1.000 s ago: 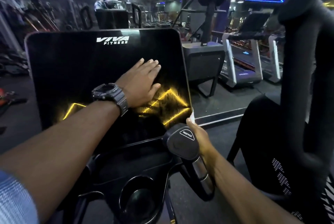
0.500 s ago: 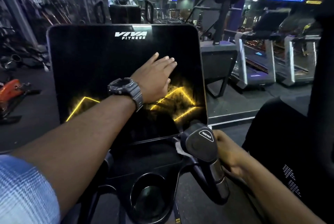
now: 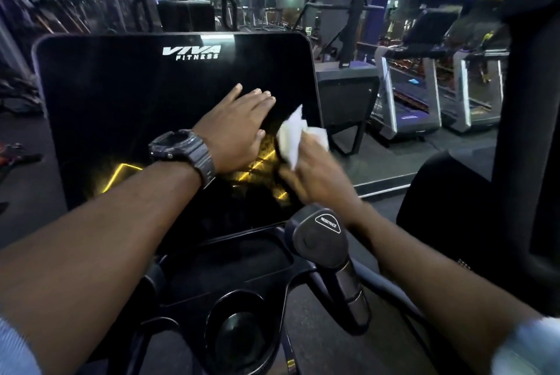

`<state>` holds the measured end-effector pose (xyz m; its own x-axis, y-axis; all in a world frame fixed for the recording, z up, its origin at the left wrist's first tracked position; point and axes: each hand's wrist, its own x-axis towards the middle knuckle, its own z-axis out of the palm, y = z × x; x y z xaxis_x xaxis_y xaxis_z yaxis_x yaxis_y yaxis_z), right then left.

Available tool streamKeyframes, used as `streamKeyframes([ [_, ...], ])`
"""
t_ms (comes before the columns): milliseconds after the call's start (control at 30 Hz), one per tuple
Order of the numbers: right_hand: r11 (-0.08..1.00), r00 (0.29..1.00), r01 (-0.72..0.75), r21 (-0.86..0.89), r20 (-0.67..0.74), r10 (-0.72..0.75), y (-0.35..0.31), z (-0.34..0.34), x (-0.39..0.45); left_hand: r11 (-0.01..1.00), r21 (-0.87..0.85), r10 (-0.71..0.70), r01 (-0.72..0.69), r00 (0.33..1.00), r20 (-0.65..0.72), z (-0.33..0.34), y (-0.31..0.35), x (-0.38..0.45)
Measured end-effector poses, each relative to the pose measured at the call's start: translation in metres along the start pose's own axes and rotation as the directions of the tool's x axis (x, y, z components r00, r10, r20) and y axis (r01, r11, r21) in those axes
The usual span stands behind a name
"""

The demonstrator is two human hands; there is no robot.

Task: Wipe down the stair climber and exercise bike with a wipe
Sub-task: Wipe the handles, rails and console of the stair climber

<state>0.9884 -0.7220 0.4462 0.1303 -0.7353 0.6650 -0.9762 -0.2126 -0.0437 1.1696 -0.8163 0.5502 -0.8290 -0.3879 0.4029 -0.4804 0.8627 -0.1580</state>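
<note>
White lettering reading "VIVA FITNESS" sits at the top centre of the large black console screen (image 3: 145, 120), which stands upright and tilted slightly back, with glowing yellow zigzag lines across its lower part. Below its right corner, a dark handle knob (image 3: 319, 238) carries a small outlined label reading "RESISTANCE". The left hand (image 3: 239, 129) lies flat on the screen, palm down, fingers straight and close together, the thumb spread toward the lower right; a dark digital wristwatch (image 3: 181, 149) wraps the wrist behind it. The right hand (image 3: 315, 174) is blurred but clearly grips a crumpled white wipe (image 3: 292, 135), its fingers bunched around the lower part of it, with the free end sticking up. The wipe is at the right side of the screen, just beside the left hand's thumb and over the yellow lines; whether it actually touches the glass cannot be told. Beneath the screen is a black tray with a round cup holder (image 3: 242, 332). Silver-framed treadmills (image 3: 424, 96) stand well apart at the right background.
</note>
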Motion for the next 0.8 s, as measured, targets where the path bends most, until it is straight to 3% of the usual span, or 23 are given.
streamKeyframes([
  [67,0.988,0.956,0.149,0.035,0.249,-0.153,-0.008,0.007,-0.047,1.0,0.001,-0.003,0.003,1.0,0.0,0.0,-0.001,-0.002],
  [100,0.961,0.919,0.277,-0.003,0.292,-0.264,-0.003,0.008,-0.071,1.0,-0.002,-0.001,0.001,1.0,-0.001,0.001,-0.002,-0.002],
  [133,0.969,0.902,0.244,0.052,0.356,-0.246,0.0,-0.001,-0.084,1.0,-0.002,0.003,-0.003,1.0,-0.006,0.002,-0.001,-0.001],
  [200,0.985,0.929,0.175,0.007,0.331,-0.167,0.007,-0.023,-0.069,1.0,0.003,0.004,-0.004,1.0,-0.016,0.004,-0.001,0.002],
  [267,0.996,0.973,0.055,-0.064,0.228,-0.039,0.013,-0.032,-0.027,1.0,0.004,0.004,-0.003,1.0,-0.023,0.005,0.001,0.006],
  [333,0.992,0.989,0.019,-0.123,0.148,0.0,0.006,-0.02,-0.004,1.0,0.01,0.001,0.0,0.999,-0.033,0.004,0.0,0.007],
  [433,0.998,0.917,0.008,0.067,0.398,-0.034,-0.009,0.015,-0.047,1.0,0.001,0.009,-0.009,0.999,-0.034,0.002,-0.002,0.003],
  [467,0.991,0.889,0.111,0.071,0.44,-0.131,-0.008,0.014,-0.065,1.0,-0.004,0.009,-0.009,0.999,-0.031,0.002,-0.002,0.002],
  [533,0.979,0.891,0.196,0.053,0.407,-0.201,0.002,-0.005,-0.068,1.0,-0.012,0.01,-0.01,0.999,-0.035,0.004,-0.004,0.001],
  [600,0.996,0.962,0.083,-0.026,0.262,-0.073,0.006,-0.029,-0.032,1.0,-0.019,0.022,-0.023,0.999,-0.036,0.005,-0.004,0.004],
  [633,0.996,0.994,0.011,-0.087,0.111,-0.001,0.01,-0.038,-0.009,0.999,-0.018,0.03,-0.03,0.999,-0.042,0.005,-0.005,0.005],
  [700,0.977,0.997,0.053,-0.206,0.07,-0.039,0.0,-0.015,0.02,0.999,-0.016,0.033,-0.033,0.998,-0.046,0.005,-0.005,0.006],
  [733,0.956,0.984,0.124,-0.266,0.155,-0.084,-0.001,0.008,0.015,0.999,-0.013,0.03,-0.031,0.999,-0.043,0.004,-0.006,0.005],
  [800,0.959,0.886,0.245,-0.143,0.435,-0.161,-0.012,0.044,-0.025,1.0,-0.009,0.022,-0.022,0.999,-0.033,0.002,-0.006,0.002],
])
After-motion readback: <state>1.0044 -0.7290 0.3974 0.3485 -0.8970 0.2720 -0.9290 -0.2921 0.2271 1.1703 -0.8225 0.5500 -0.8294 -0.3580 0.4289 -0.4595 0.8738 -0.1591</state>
